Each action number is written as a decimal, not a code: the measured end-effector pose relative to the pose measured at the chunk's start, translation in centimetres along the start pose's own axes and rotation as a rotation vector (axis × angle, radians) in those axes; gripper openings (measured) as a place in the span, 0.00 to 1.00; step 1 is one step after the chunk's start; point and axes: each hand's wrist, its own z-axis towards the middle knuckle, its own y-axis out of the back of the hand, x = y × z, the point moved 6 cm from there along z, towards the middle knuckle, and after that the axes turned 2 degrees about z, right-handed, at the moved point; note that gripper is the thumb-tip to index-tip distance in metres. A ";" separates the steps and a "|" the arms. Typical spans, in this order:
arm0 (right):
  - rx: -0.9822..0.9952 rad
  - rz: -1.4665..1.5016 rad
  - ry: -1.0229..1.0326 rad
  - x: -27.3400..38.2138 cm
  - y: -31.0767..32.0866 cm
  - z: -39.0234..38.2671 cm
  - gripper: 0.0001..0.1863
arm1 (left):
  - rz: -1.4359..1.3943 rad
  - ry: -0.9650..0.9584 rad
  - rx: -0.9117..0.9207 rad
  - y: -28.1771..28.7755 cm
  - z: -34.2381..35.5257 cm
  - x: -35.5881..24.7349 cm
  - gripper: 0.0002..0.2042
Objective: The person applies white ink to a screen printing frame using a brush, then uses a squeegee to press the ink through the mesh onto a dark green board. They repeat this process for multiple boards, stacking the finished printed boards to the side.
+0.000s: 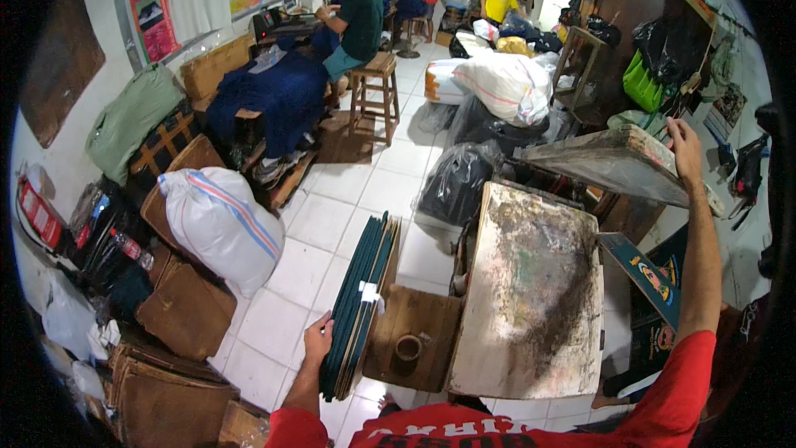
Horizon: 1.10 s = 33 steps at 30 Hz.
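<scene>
My left hand (317,338) is closed at the left edge of a stack of dark green fabric pieces layered with thin brown boards (358,307). A small white tag shows on the stack. Out to the right, my raised right hand (684,149) grips the edge of a thick, stained grey panel (613,162), which is tilted up. Below that panel lies a worn, pale tabletop (531,282) with dark stains and peeling patches. A wooden stool (427,315) with a roll of tape (408,348) on it stands between the stack and the tabletop.
Dark green printed boards (651,278) are right of the tabletop. A white sack (222,224) and cardboard (186,307) stand at left; black bags (460,178) and white sacks (506,83) lie ahead. One person (361,21) sits by navy cloth (269,95); others are farther back.
</scene>
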 end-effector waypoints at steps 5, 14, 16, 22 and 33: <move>-0.002 0.034 -0.020 0.3 0.0 0.0 0.28 | 0.338 0.000 0.055 -1.3 4.4 0.6 0.17; 0.028 -0.114 -0.009 -1.9 -0.7 3.8 0.44 | 0.598 0.125 -0.242 9.8 4.7 -13.4 0.15; 0.035 -0.117 0.104 -1.7 -1.4 5.7 0.44 | 0.495 0.078 -0.327 13.4 1.9 -19.3 0.15; 0.095 -0.177 0.215 0.9 -1.9 9.3 0.42 | 0.266 -0.427 -0.476 8.1 -13.1 -33.1 0.12; -0.055 -0.106 0.131 3.0 0.2 7.0 0.33 | 0.457 0.012 -0.228 -8.2 -37.5 -22.2 0.32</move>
